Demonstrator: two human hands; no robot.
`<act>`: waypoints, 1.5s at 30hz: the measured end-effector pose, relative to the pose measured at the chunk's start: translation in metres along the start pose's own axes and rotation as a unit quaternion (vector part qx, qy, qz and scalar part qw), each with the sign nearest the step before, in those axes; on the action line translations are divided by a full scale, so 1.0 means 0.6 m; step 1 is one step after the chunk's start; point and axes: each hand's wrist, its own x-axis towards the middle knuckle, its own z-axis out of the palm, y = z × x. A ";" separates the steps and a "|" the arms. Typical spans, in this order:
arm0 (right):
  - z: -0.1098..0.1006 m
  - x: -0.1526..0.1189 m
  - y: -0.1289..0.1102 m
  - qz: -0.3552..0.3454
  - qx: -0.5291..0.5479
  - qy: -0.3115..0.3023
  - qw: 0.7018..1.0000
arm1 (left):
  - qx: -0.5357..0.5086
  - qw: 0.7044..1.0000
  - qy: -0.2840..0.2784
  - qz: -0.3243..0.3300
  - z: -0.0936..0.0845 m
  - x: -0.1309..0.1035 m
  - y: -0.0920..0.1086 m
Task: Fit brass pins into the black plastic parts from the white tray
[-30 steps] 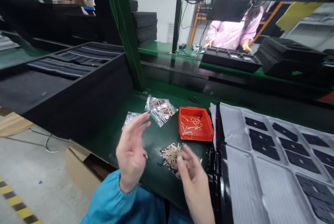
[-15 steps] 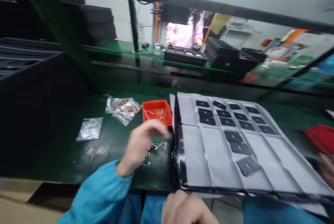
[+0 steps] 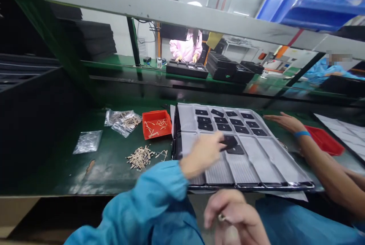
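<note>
Left hand (image 3: 203, 153) now over tray (image 3: 268, 151), blurred at black plate (image 3: 229, 141), grip unreadable; cropped right hand (image 3: 238, 218), grip closed on small piece (image 3: 221, 217).

No readable text, label, brand, number or sign anywhere in view; nothing legible to report.

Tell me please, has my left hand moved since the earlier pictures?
Yes, to the right. Your left hand was left of the red box one second ago; now it is right of it, over the tray.
</note>
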 end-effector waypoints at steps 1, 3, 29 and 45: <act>0.003 0.009 0.004 0.032 0.041 0.041 0.998 | -0.025 0.999 0.035 -0.014 -0.040 -0.028 -0.018; 0.018 0.030 0.002 0.143 0.129 0.099 0.976 | -0.060 0.992 0.104 -0.046 -0.108 -0.097 -0.044; 0.124 0.088 -0.021 0.344 0.403 -0.220 0.819 | -0.374 0.885 0.043 -0.273 -0.165 -0.294 -0.052; 0.126 0.092 -0.013 0.174 0.337 -0.251 0.890 | -0.312 0.927 0.057 -0.201 -0.177 -0.316 -0.055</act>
